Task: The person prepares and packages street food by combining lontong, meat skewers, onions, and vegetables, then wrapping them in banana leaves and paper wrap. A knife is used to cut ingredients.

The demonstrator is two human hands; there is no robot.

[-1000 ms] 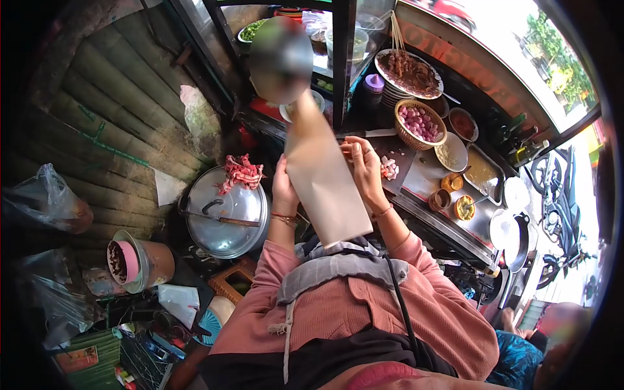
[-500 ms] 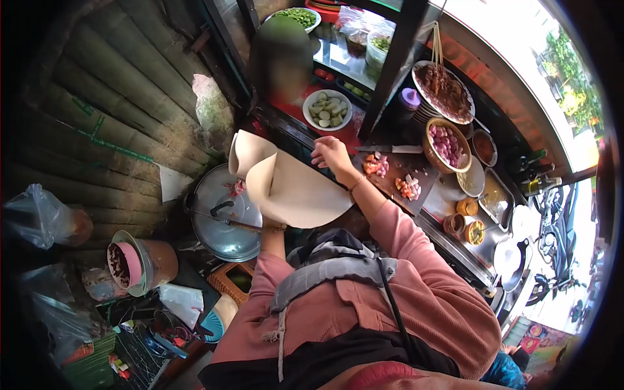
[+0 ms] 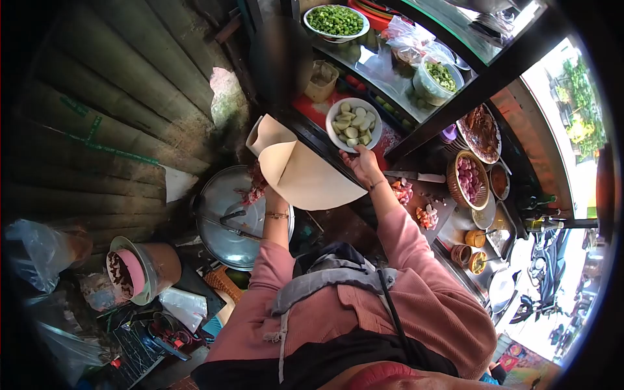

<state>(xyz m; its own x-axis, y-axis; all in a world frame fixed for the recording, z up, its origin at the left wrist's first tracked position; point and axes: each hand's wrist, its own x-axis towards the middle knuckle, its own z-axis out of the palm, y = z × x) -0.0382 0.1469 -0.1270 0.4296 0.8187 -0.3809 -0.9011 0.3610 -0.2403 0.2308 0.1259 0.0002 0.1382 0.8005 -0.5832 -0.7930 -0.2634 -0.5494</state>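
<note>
My left hand is closed on brown wrapping paper, which curls up in a loose cone at its far left side. Most of its fingers are hidden under the sheet. Out ahead, my right hand is at the near rim of a white bowl of cut pale-green vegetable pieces, its fingers curled against the rim. The bowl stands on a red surface beside the dark frame of the display case. Below the paper, at left, is a large metal lid with a dark handle and tongs lying across it.
A knife lies on a cutting board with chopped pieces, right of my right hand. Further right stand a basket of shallots and a plate of dark sauce. A bowl of chopped greens sits in the display case. A bucket stands at lower left.
My right hand has reached forward from beside the paper to the white bowl's rim. The view has shifted, showing more of the display case. My left hand keeps the paper.
</note>
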